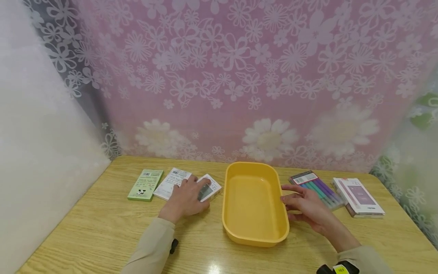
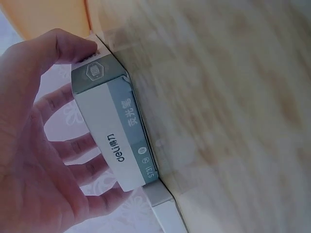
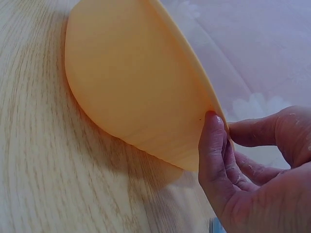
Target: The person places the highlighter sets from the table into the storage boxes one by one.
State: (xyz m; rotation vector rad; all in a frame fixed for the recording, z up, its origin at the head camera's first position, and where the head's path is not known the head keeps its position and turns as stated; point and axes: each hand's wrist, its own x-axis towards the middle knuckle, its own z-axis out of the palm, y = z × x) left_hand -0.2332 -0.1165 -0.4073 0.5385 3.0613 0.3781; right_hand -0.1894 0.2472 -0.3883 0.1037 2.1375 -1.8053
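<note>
A white and grey box of highlighters (image 1: 213, 189) lies tilted just left of a yellow plastic basin (image 1: 253, 240). My left hand (image 1: 188, 196) reaches over it from above, holding it with the thumb at one end and the fingers spread along its far side, as the left wrist view shows. Printed lettering shows on the side of the highlighter box (image 2: 114, 133). The right hand (image 1: 308, 207) pinches the basin's right rim between thumb and fingers. In the right wrist view the basin's outer wall (image 3: 131, 73) fills the upper middle, its base at the wood.
Left of the highlighter box lie a white printed packet (image 1: 167, 186) and a green packet with a cow picture (image 1: 145, 185). To the right are a clear pack of purple and teal pens (image 1: 319, 190) and a white and mauve box (image 1: 359, 197). A floral curtain (image 1: 239, 83) hangs behind the table.
</note>
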